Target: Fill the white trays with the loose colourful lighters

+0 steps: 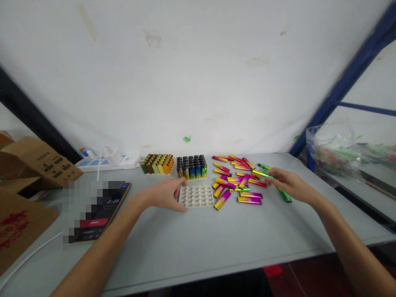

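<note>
So, tray (196,196) is the reference: pale moulded sheet, matte, rounded corners, rows of round dimples, lying flat on the table (185,255).

Left hand (161,194) is at the tray's left edge. Its fingers (182,183) are spread apart, tips on the rim, with no visible clamp.

Right hand (291,185) is well right of the tray, over the far side of the loose lighters (238,183). Its fingers (269,174) are loosely together and reach left, clamped on nothing visible. Can't tell if the tips touch a lighter. Green lighter (285,195) lies just below that hand.

Loose lighters sit just right of the tray: slim flat bars, glossy chrome, pink-to-yellow fade, a few green, criss-crossed and overlapping.

Behind the tray, upright lighters (192,167) stand in a tight block, black tops, metallic blue, green and yellow bodies. Just left of that block is a second block (157,163), yellow, orange and olive.

Left of the tray: phone (119,198), dark glass, partly pixelated, showing 2:20. Behind it is a white plastic power strip (107,163). Further left, corrugated cardboard (34,165), printed. Far right of the tray: crinkled clear plastic bag (331,148) beside a blue steel frame (346,82).
</note>
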`<state>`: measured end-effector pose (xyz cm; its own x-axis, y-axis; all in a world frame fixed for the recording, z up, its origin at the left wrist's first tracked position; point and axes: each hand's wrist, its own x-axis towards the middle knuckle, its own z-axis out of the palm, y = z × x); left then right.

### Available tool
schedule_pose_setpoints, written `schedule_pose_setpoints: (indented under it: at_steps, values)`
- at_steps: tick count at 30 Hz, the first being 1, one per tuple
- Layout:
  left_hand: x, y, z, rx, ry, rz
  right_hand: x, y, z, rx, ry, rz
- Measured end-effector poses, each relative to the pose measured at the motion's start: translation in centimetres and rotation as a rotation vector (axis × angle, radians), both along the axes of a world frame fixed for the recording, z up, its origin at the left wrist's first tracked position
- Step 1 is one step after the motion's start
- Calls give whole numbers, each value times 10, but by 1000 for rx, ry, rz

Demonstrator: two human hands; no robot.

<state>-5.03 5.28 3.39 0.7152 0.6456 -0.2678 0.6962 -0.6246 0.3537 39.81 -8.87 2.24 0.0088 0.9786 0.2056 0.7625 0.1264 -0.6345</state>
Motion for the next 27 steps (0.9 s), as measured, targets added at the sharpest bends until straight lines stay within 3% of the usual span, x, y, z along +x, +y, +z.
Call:
schedule_pose_setpoints:
  at_steps: [6,10,13,16,19,23,27]
  values:
    - [7,-8,-7,12,-61,-27,-45,25,10,141,459,-65]
    - [10,-10,-8,25,-61,-22,-90,54,22,197,749,47]
    - [8,-13,-13,54,-93,-7,-129,71,27,140,895,178]
    - [6,-17,-19,91,-133,9,-167,78,19,49,946,334]
    - [5,-20,-21,107,-157,18,-192,76,2,-22,916,353]
    - [6,-20,-20,112,-165,18,-202,67,-18,-133,951,304]
    - [6,-20,-20,110,-165,16,-203,64,-22,-181,1044,305]
